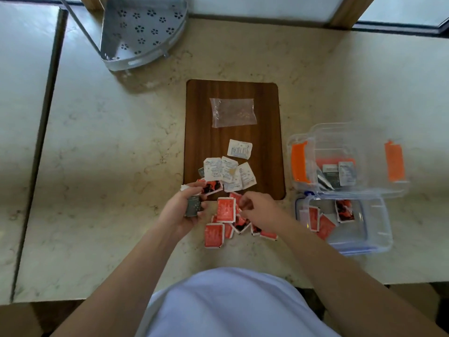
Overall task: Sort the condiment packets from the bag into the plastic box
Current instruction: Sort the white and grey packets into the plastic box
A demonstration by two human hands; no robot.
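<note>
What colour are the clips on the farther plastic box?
Orange, on the farther plastic box, clearest in the head view.

The countertop (102, 147) is pale stone with faint veining, polished enough to carry soft reflections. On it lies a board (199, 117) of dark wood grain, matt and smooth. The bag (232, 112) is thin clear plastic film, crinkled and glossy. The white packets (239, 148) look like matt paper, the red packets (226, 210) slightly shinier. Both plastic boxes are clear, hard and glossy — one box (379, 215) with a blue rim, the other box (359, 137) with opaque orange clips. The corner rack (143, 30) is grey and perforated — metal or plastic, unclear
</note>
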